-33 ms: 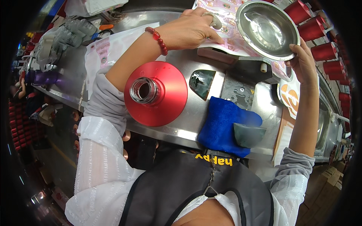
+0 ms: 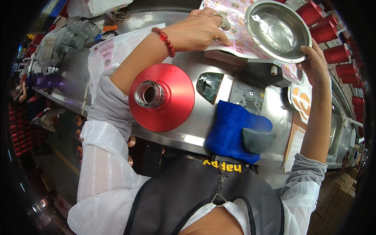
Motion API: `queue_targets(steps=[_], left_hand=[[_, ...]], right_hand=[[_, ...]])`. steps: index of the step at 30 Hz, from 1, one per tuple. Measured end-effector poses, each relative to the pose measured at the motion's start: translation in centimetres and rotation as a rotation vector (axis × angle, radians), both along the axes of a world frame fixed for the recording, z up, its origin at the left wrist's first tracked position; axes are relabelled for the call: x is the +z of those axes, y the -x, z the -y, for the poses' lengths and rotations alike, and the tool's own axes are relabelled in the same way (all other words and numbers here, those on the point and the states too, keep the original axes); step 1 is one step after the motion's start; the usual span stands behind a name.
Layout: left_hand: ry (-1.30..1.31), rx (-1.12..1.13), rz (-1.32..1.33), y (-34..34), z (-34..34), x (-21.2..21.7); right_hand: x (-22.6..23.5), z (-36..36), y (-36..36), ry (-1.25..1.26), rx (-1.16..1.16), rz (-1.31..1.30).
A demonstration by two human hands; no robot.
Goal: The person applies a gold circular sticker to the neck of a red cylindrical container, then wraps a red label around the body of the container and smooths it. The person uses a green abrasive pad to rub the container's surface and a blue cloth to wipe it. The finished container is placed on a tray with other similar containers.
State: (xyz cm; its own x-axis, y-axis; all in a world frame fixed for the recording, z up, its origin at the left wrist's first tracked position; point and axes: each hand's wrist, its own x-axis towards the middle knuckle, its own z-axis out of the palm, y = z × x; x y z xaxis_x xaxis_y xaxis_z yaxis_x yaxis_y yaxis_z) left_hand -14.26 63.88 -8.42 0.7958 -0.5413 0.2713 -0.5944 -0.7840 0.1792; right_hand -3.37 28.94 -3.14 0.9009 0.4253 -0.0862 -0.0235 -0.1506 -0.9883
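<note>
My right hand grips the near right rim of a round stainless steel bowl with clear liquid inside. The bowl is over a pink printed sheet. On that sheet lies my left hand, thumb and forefinger stretched apart; a greyish-beige wrap covers one fingertip, and the other fingers are partly hidden. A red bead bracelet circles the left wrist. Below that forearm stands a red metallic bottle with an uncapped clear threaded neck. A wet dark green curved scraper is between the bottle and a blue cloth.
A second green scraper rests on the cloth at the counter's front edge. Behind it is a black dispenser-like block. Red bottles line the right side. At left are a white printed sheet and a clear plastic bag.
</note>
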Motion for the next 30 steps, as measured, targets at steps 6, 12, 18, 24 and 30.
queue_targets(steps=[6,12,18,24,30], left_hand=[[-0.022,0.040,0.020,-0.1,0.2,-0.3],[0.047,0.013,-0.022,1.8,-2.9,1.7],[0.026,0.003,0.121,2.3,-4.3,1.5],[-0.049,0.168,0.187,3.1,-4.0,-0.7],[-0.091,0.218,0.173,3.7,-4.0,-0.3]], right_hand=[[0.1,0.6,-0.3,0.006,-0.016,-0.002],[0.3,0.7,-0.4,-0.026,0.051,0.005],[0.4,0.1,-0.2,-0.021,0.049,0.009],[0.7,-0.8,-0.2,-0.050,0.124,0.004],[0.7,-0.9,0.1,-0.042,0.113,0.011]])
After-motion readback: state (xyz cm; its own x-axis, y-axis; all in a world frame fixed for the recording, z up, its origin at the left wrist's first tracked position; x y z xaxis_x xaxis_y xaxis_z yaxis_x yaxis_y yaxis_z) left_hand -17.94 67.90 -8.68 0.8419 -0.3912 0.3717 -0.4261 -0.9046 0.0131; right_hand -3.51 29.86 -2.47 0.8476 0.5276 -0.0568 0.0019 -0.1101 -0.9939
